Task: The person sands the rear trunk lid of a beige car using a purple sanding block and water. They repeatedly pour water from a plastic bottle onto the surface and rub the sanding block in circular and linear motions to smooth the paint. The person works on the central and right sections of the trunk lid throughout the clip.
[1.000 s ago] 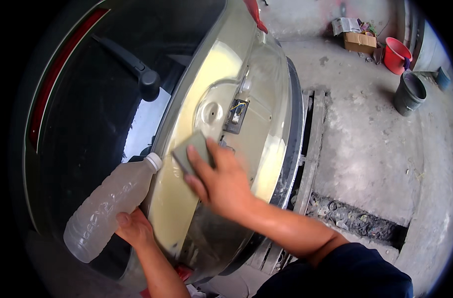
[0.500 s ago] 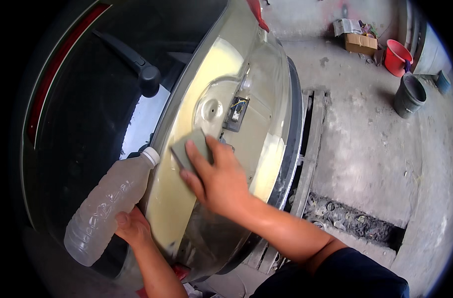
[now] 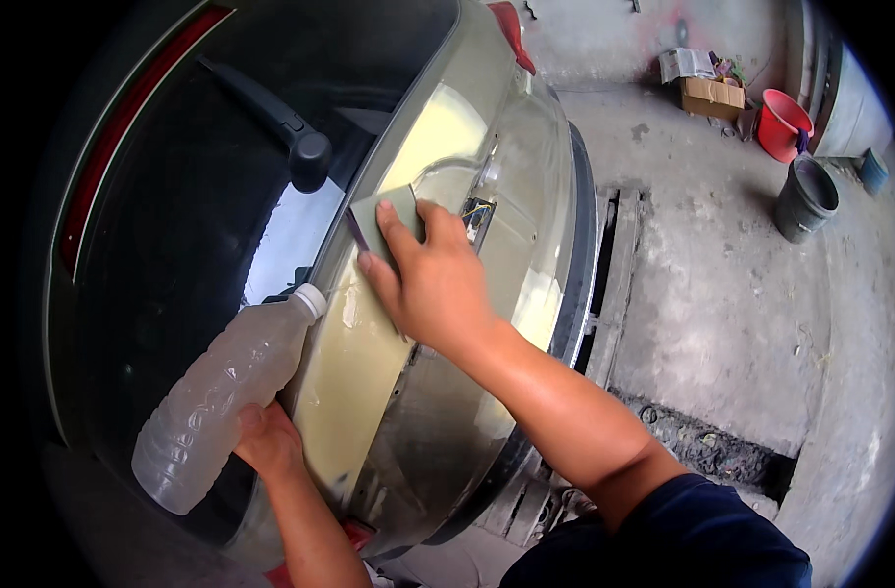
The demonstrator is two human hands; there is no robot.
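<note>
Head view: hands (image 3: 438, 279) partly hide grey block (image 3: 404, 208), cloudy bottle (image 3: 222, 382)

The grey floor (image 3: 717, 294) carries a cardboard box (image 3: 712, 98), a red bucket (image 3: 779, 139), a dark bucket (image 3: 802, 208) and, seemingly, a blue container (image 3: 874, 172).

Cam's a wide fisheye on my head, left one of a side-by-side pair, pointing down over my bare forearms (image 3: 585, 412) at the dull beige metal car tailgate (image 3: 506, 265), pretty close up. Straight edges bow toward the black rim, and the rough grey concrete floor (image 3: 712, 304) shows farther off at right.
</note>
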